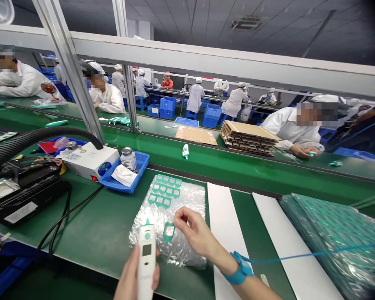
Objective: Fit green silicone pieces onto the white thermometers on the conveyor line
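My left hand (129,271) is wrapped round a white ear thermometer (146,260) with a green button, a small dark screen and a green tip pointing up and away. My right hand (195,233), with a blue band (239,268) at the wrist, has its thumb and forefinger pinched at the edge of a green frame piece (168,231) with a pale window. This piece looks larger than the others and is just right of the thermometer. Beneath both lies a clear plastic sheet (192,196), with several similar green frame pieces (165,190) in rows on its far part.
A blue tray (139,168) with a jar and white cloth sits beyond, beside a white box (90,160) with a black hose. White strips (226,225) and a stack of wrapped green pieces (334,237) lie right. Another thermometer (185,151) rests on the green belt (206,160); co-workers sit opposite.
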Tool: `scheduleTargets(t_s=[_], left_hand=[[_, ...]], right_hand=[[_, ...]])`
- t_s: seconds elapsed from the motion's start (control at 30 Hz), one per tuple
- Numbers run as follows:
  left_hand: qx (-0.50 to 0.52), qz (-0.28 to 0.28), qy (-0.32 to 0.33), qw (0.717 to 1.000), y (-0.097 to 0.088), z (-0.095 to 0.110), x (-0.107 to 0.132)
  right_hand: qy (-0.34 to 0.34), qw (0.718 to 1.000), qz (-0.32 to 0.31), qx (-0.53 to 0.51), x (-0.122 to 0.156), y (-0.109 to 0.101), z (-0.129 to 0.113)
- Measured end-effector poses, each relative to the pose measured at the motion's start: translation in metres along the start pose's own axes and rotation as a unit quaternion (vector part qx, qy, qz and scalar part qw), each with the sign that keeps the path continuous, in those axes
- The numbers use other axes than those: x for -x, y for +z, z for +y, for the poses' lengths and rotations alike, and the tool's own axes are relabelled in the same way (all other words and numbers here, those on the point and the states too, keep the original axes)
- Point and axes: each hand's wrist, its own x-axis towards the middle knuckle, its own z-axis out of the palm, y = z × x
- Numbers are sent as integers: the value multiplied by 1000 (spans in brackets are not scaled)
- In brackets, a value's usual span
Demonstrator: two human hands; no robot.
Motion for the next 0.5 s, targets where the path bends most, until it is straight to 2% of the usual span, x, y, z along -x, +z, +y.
scheduleTargets(t_s=[0.07,0.13,0.37,0.5], left_hand=[[-12,-11,-1,1000,28,-10,-3],[-24,-19,4,1000,42,-14,-6],[-61,-36,-3,998,48,-20,-11],[-94,-35,2,995,50,-22,-9]], right_hand=[[-3,1000,-16,8,14,1,-11],[-6,1000,-20,14,25,-1,-16],[11,1000,-7,17,37,-9,-15],[25,998,-7,53,41,-7,-15]])
